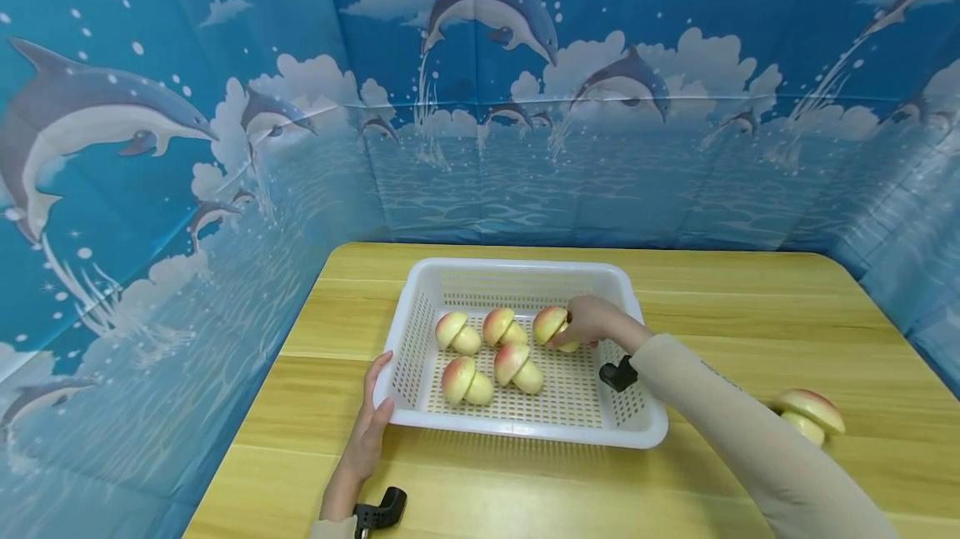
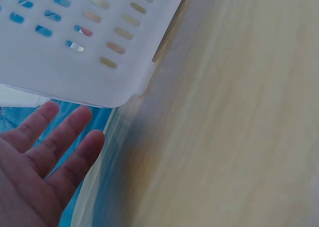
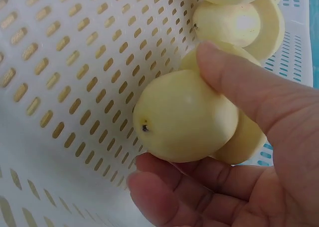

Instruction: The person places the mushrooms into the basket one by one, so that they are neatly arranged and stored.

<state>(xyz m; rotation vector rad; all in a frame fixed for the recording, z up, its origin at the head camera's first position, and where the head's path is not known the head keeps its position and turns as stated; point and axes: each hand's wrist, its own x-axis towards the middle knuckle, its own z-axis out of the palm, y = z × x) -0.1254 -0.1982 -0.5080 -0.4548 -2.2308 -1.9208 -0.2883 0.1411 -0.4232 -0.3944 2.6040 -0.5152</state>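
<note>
A white plastic basket [image 1: 517, 436] with slotted walls stands on the table. Inside it lie several toy mushrooms, with pale yellow stems and red-tinged caps, such as one in the front row [image 1: 467, 381]. My right hand [image 1: 592, 322] reaches over the basket's right side and grips the mushroom [image 1: 550, 324] at back right. In the right wrist view, thumb and curled fingers hold that mushroom [image 3: 184, 117] by its stem, close over the slotted floor. At the basket's left front corner, my left hand [image 1: 367, 426] touches the rim, its fingers [image 2: 65, 122] nearly straight and spread.
Another toy mushroom [image 1: 806, 414] lies on the wooden table [image 1: 750, 306] to the right, partly behind my right sleeve. A blue dolphin-print curtain [image 1: 600, 164] hangs along the table's back and sides. Black wrist mounts [image 1: 382, 509] are worn on both arms.
</note>
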